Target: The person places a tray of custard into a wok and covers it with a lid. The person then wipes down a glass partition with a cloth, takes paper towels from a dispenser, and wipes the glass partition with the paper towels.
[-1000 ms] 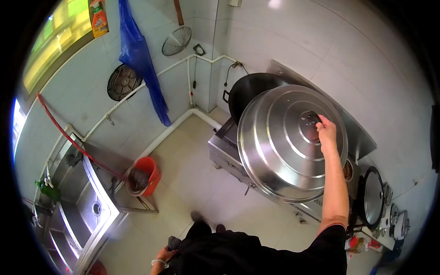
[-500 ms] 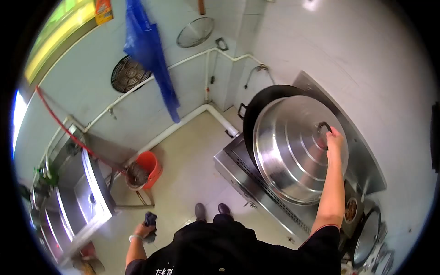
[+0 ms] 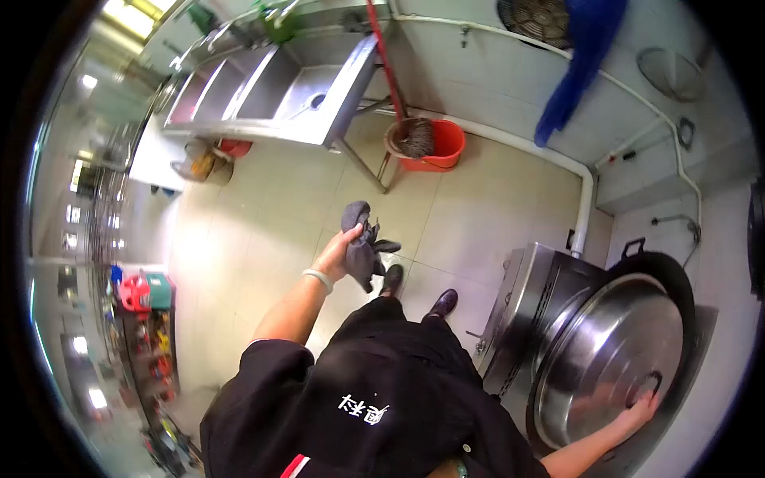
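Note:
My left hand (image 3: 339,253) is closed around a crumpled dark grey cloth (image 3: 363,251), held out over the floor in front of me. At the lower right, my right hand (image 3: 640,410) grips the dark handle (image 3: 655,384) of a large round steel lid (image 3: 610,350). Beneath the lid, the rim of a black wok (image 3: 676,275) shows along the far side. The wok rests on a steel stove (image 3: 530,287). What lies under the lid is hidden.
A steel sink unit (image 3: 279,127) stands at the upper left. Beside its leg are a red bucket (image 3: 446,147) and a mop (image 3: 416,139). A blue apron-like sheet (image 3: 586,64) hangs on the wall. Shelves with a teal box (image 3: 162,291) are at the left.
My view has swung left, so the stove now appears lower right. My left arm has come forward with the cloth. The lid sits lower over the wok, with my right hand still on its handle.

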A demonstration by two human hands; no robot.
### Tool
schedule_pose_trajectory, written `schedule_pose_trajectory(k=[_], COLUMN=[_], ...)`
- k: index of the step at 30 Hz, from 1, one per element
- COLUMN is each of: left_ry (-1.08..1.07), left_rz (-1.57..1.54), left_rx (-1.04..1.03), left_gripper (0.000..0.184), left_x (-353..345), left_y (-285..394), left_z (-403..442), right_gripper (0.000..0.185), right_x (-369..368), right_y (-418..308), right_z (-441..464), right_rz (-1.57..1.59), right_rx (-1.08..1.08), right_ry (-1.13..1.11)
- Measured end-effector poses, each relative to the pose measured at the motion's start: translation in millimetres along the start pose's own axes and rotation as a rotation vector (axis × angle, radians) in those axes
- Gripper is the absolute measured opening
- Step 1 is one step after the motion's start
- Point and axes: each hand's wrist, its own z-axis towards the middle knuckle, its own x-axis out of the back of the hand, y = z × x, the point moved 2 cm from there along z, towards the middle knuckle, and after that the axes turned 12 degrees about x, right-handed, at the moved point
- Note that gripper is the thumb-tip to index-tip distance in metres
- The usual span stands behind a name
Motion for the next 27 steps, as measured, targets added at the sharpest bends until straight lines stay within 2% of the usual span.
schedule_pose_trajectory(k=[1,3,5,6,8,9,11,12,14,15,17,19,20,21,22,23,25,27], left_ry=[-0.042,-0.06,-0.131,-0.16,-0.234,-0.331,-0.346,-0.414,-0.508,-0.431,-0.381,-0.353,-0.342,-0.363,-0.398,-0.428,-0.229,-0.195], left_rz=[-0.071,-0.231,-0.32,-0.356,-0.415,-0.434,-0.56,-0.614,-0.691,-0.706,-0.741,-0.78,-0.786,-0.777,-0.746,-0.716,-0.665,-0.663], left_rx=[-0.007,0.005,-0.05,-0.073,-0.157,-0.183,-0.267,-0.305,-0.381,-0.441,-0.507,-0.548,-0.531,-0.514,-0.575,-0.633,-0.631,-0.607], left_gripper=[0.04,0.042,0.049,0.052,0.061,0.065,0.066,0.066,0.066,0.066,0.066,0.067,0.069,0.069,0.068,0.067,0.063,0.053], left_x=[5,1,14,18,42,50,81,99,146,169,203,259,282,300,317,327,351,381], left_y=[-6,-17,-28,-31,-37,-31,-38,-45,-58,-66,-81,-102,-112,-116,-118,-114,-117,-124], left_z=[-3,-14,-22,-31,-48,-63,-87,-97,-127,-146,-185,-218,-232,-246,-263,-278,-306,-334], right_gripper=[0.043,0.041,0.041,0.041,0.042,0.042,0.04,0.039,0.035,0.035,0.037,0.044,0.056,0.07,0.08,0.081,0.075,0.065], right_x=[-2,-7,-16,-37,-67,-97,-165,-210,-293,-308,-299,-248,-239,-206,-195,-175,-153,-154], right_y=[-2,6,3,-28,-112,-128,-139,-147,-170,-201,-272,-326,-323,-336,-327,-335,-335,-337], right_z=[-1,9,20,2,-77,-83,-108,-136,-245,-320,-484,-643,-708,-769,-824,-866,-928,-967], right_rz=[-0.033,-0.169,-1.024,-0.991,-0.856,-0.787,-0.266,-0.114,0.129,0.136,0.298,0.29,0.444,0.494,0.66,0.712,0.534,0.511], right_rx=[0.0,0.169,0.308,0.359,0.961,0.995,1.073,1.027,1.003,1.184,1.221,1.191,1.208,1.068,1.129,1.314,1.335,1.294], right_ry=[0.018,0.047,0.102,0.087,0.66,0.646,0.069,-0.222,-0.759,-0.97,-1.388,-1.797,-1.991,-2.224,-2.361,-2.383,-2.368,-2.383])
